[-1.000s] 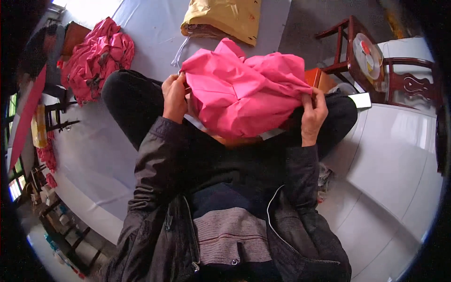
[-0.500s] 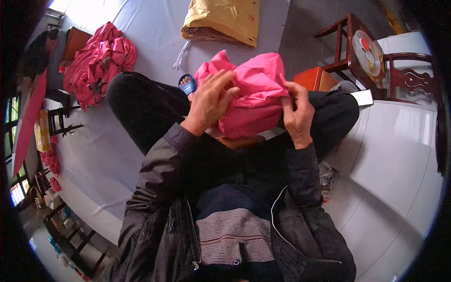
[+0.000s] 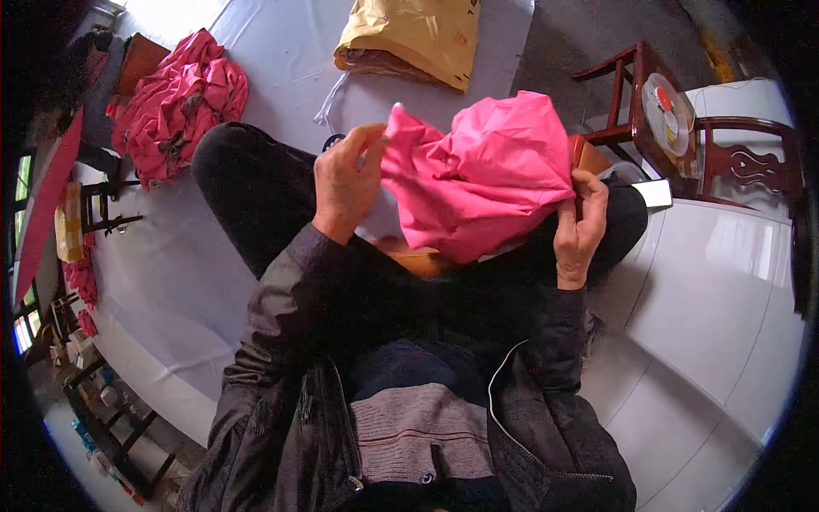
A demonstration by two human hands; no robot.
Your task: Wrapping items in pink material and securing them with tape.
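Observation:
A crumpled piece of bright pink cloth hangs bunched between my two hands, above my crossed legs. My right hand pinches its right edge between thumb and fingers. On the other side, my left hand has its fingers curled with the tips at the cloth's upper left edge, gripping it there. The fold between the hands is puffed up and loose. Below the cloth, part of an orange-brown object shows between my legs; most of it is covered.
A big heap of pink cloth lies at the far left on a pale floor sheet. Ahead sits a yellow sack with a white cord. A dark wooden chair carrying a round reel stands at right, near a white phone-like slab.
My hands have moved apart, the right one to the right and the left one to the left. Between them the pink cloth has spread wider and shifted right.

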